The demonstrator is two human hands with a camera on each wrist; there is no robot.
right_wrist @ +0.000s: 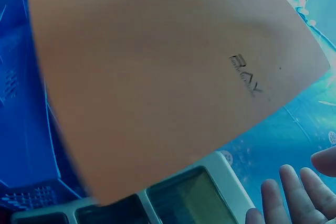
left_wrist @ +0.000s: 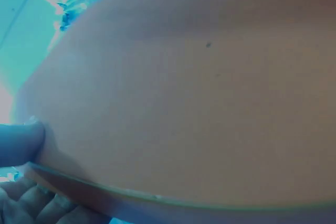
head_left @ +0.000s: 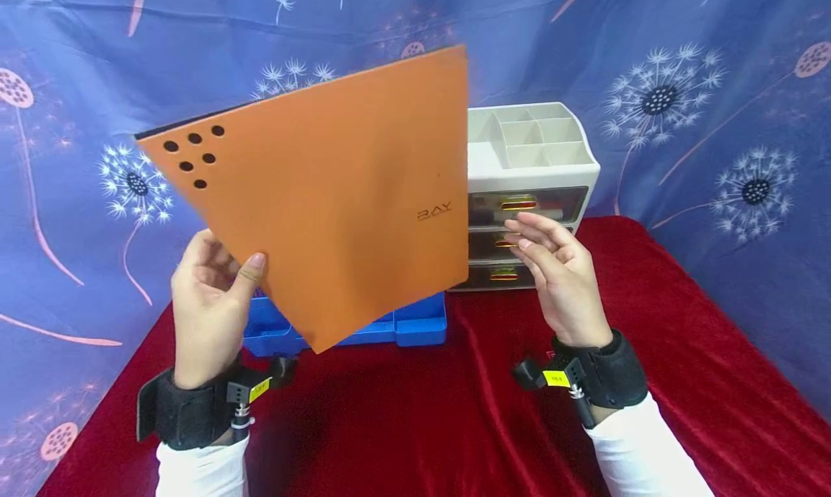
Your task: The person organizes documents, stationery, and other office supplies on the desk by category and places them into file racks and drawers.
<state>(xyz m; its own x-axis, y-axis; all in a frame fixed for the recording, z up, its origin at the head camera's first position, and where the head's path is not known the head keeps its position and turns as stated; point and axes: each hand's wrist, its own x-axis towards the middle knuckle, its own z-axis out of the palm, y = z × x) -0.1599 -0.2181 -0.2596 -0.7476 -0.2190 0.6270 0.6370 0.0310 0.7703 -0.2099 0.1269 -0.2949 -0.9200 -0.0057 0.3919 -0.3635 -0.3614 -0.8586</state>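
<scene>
A flat orange folder-like cover point(head_left: 324, 194) with RAY printed on it and several black dots in one corner is held up, tilted, in the head view. My left hand point(head_left: 210, 302) pinches its lower left edge, thumb on the front face and fingers behind. In the left wrist view the thumb point(left_wrist: 21, 142) presses on the cover point(left_wrist: 184, 108), and a layered edge shows below it. My right hand point(head_left: 561, 280) is off the cover's right side with loosely bent fingers and nothing in them. The right wrist view shows those fingers point(right_wrist: 291, 195) apart from the cover point(right_wrist: 157, 87).
A white desktop organizer point(head_left: 539, 158) with dark drawers stands behind at the right, partly hidden by the cover. A blue compartment tray point(head_left: 422, 331) lies behind the cover on the red cloth point(head_left: 402, 425). A blue dandelion-patterned curtain point(head_left: 701, 35) hangs at the back.
</scene>
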